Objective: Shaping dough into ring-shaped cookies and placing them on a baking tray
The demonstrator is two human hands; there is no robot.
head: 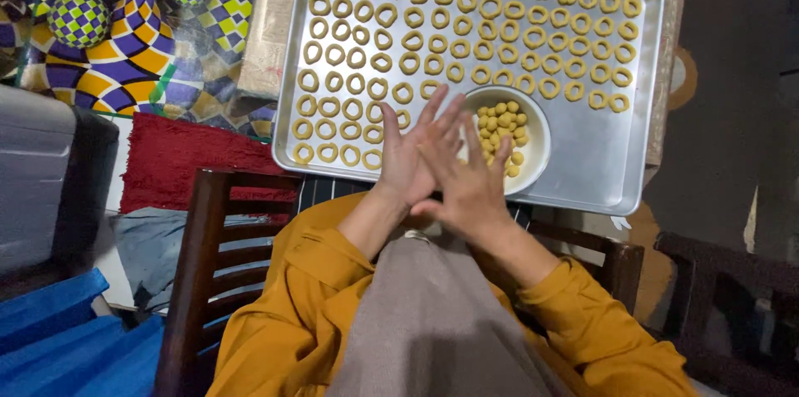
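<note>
Metal baking tray (599,172) on a cloth-covered table: rows of pale dough rings (466,27), white bowl (533,156) of dough balls. My left hand (408,156) and right hand (470,185) press flat, palm to palm, over the bowl; whether dough sits between, I cannot tell. Risk: uneven rolling could tear a soft piece or drop it onto the finished rings.

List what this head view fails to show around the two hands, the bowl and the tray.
- Whatever lies between the palms: left hand and right hand press together and cover it.
- Near-left part of the white bowl and some dough balls: behind the fingers.
- A few dough rings near the thumbs: hidden by the hands.
- Far edge of the metal tray: cut off by the top of the frame.
</note>
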